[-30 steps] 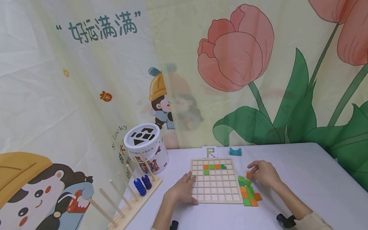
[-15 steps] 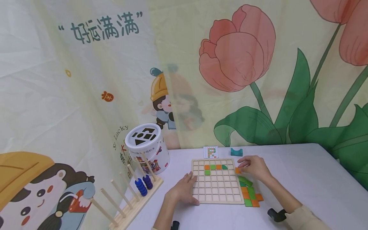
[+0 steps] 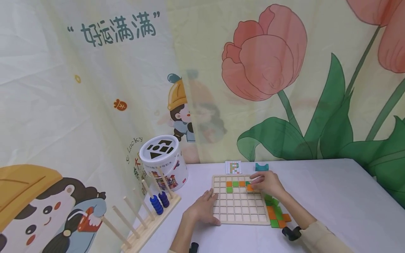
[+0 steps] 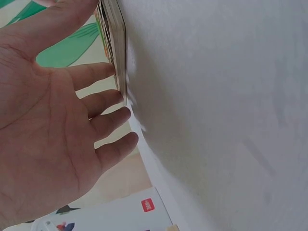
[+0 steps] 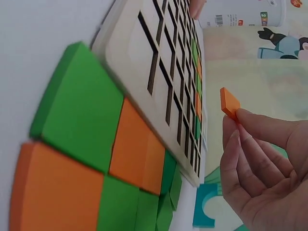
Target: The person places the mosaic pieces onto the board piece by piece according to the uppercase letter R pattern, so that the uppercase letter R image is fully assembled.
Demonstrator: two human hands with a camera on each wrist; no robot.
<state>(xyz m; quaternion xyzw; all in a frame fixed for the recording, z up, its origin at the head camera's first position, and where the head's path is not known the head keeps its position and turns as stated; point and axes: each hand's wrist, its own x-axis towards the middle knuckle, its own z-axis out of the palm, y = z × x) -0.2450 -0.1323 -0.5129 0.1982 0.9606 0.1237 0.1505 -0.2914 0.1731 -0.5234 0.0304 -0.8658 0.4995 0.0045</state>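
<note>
Your left hand (image 3: 202, 208), unclenched, rests straightened fingers against the left edge of the gridded board (image 3: 240, 212); if that light contact slips, the board could slide. Just left of your right fingertips, the inlaid tiles (image 3: 235, 183) might get jogged if your right hand (image 3: 269, 183), pinching an orange square tile (image 5: 230, 102) above the board, releases it tilted. Your right forearm (image 3: 299, 209) could scatter the loose tiles (image 3: 271, 212) beside it. The board looks like pale matte wood, ribbed into square recesses; the pinched tile is thin, flat, smooth; the loose ones, green and orange, crowd together, mostly square.
</note>
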